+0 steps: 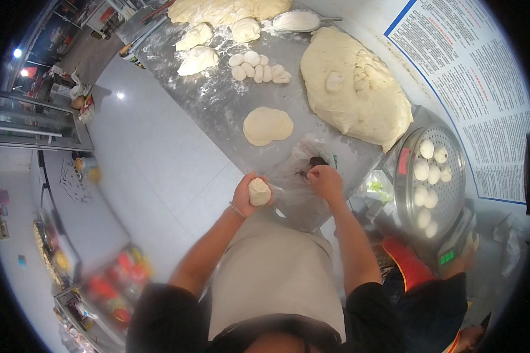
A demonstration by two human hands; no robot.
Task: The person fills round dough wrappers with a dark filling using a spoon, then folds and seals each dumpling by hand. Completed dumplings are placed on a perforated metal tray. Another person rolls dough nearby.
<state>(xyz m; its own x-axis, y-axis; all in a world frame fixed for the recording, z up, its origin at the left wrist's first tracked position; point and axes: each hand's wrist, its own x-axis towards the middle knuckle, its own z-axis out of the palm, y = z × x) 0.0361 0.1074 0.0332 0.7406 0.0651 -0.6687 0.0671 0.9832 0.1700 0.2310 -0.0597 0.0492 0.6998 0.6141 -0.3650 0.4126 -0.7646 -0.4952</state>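
My left hand [247, 191] is cupped around a round, gathered bun of pale dough [259, 192], held off the table in front of my apron. Over a clear plastic bag [300, 157] at the table's near edge, my right hand [327, 182] has its fingers pinched together. Dark filling [318, 161] shows in the bag just beyond those fingertips; whether the fingers hold any cannot be made out. Beyond my hands, overlapping flat dough wrappers [268, 126] lie on the metal table [218, 112].
A large dough slab [353, 88] lies at the right, with small dough pieces [258, 66] and a flour scoop [297, 21] farther back. Buns sit on a round steamer tray [450, 194] beside a scale [453, 250]. At lower right is a co-worker's hand [470, 250].
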